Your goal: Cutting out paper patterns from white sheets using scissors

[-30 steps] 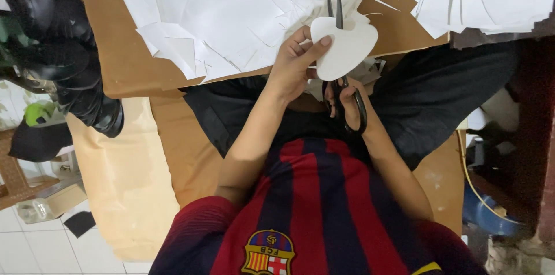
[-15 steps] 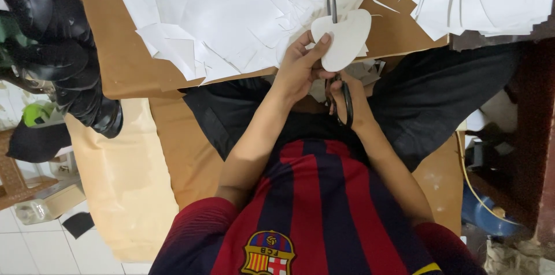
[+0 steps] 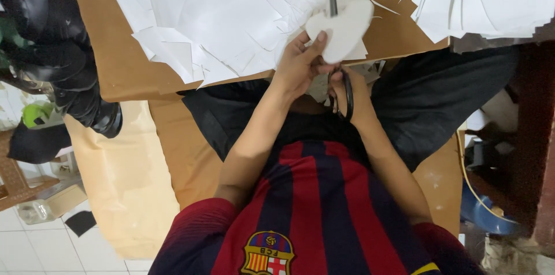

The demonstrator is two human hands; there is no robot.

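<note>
The left hand (image 3: pixel 300 64) is pinching the rounded white paper cutout (image 3: pixel 346 29) at 12 o'clock over the brown table (image 3: pixel 110 61). The scissors (image 3: pixel 341 49) blades, spread a second ago, are now lying closed together through the cutout: one snip completed. The right hand (image 3: pixel 352 96) is gripping the handles, its fingers mostly hidden.

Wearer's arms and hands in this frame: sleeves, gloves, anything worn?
Both hands bare: left hand, right hand. No gloves, watch or rings visible. Forearms uncovered. Short sleeves, dark red, part of a red and navy striped shirt with a chest badge.
</note>
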